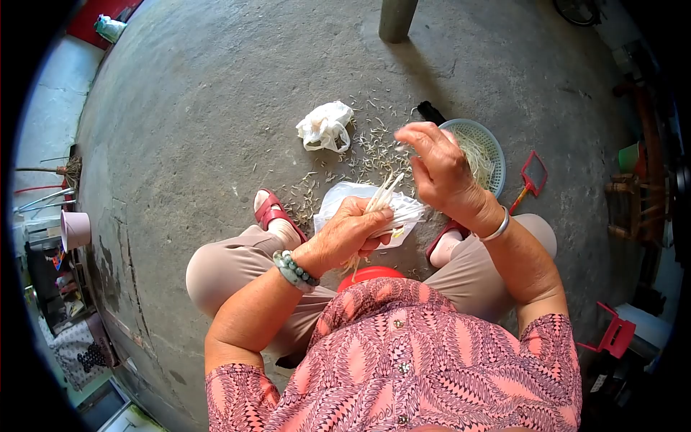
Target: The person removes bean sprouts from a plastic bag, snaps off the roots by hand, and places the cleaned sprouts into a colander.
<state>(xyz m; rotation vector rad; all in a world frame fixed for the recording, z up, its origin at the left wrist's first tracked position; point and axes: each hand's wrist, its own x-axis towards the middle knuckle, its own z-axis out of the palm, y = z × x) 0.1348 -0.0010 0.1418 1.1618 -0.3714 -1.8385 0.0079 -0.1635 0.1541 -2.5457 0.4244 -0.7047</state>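
My left hand [353, 227] is closed around a bunch of long, thin white stems [392, 205], resembling sprouts, with loose ends sticking out on both sides. To the right and slightly higher, my right hand [439, 162] is lifted with its fingers curved and the thumb apart; a small blurred pale bit shows by the fingertips. Behind that hand, partly hidden, a pale blue-green plastic basket [498, 147] holds more pale stems [475, 151]. Below the bunch lies a white plastic sheet [332, 200]. Small curved scraps [379, 144] are scattered over the floor ahead.
A crumpled white plastic bag [325, 126] lies beyond the sheet. Right of the basket is a red fly swatter [535, 173]. Something red [371, 273] shows between my legs. A post [396, 21] rises from the concrete floor [216, 144] ahead. A pink bucket [75, 230] stands far left.
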